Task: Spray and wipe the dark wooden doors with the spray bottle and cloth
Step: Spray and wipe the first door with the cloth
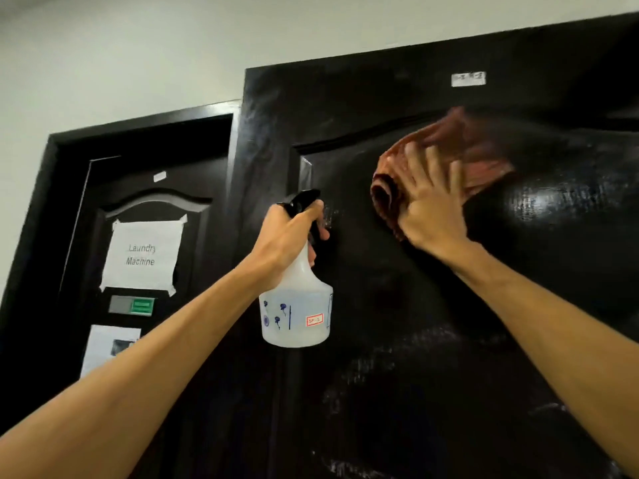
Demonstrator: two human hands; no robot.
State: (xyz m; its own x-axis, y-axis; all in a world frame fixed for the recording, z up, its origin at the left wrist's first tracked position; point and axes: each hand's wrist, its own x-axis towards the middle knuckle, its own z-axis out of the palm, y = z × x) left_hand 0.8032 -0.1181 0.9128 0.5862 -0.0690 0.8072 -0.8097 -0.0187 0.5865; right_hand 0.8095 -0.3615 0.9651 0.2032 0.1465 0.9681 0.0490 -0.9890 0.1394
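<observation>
Bare forearms rise from the lower edge toward two dark doors. On the far-left door (207, 243), a taped paper sign (141, 254) reads "Laundry Machine". The left hand (287, 236) has its fingers curled round the neck of the spray bottle (297, 312), held upright just before the near door (397, 375). The right hand (428, 205) has its fingers spread flat, pressing the blurred reddish cloth (387, 191) against that door's upper panel.

Only clear text was "Laundry Machine", printed on a white paper sheet (141, 255) taped to the left door (79, 202). The red-bordered sticker (314, 319) on the spray bottle (297, 305) looked like "SP-2", too blurred to confirm. The white label (468, 79) atop the right door (415, 340) and the green plate (141, 306) under the sheet were unreadable.
</observation>
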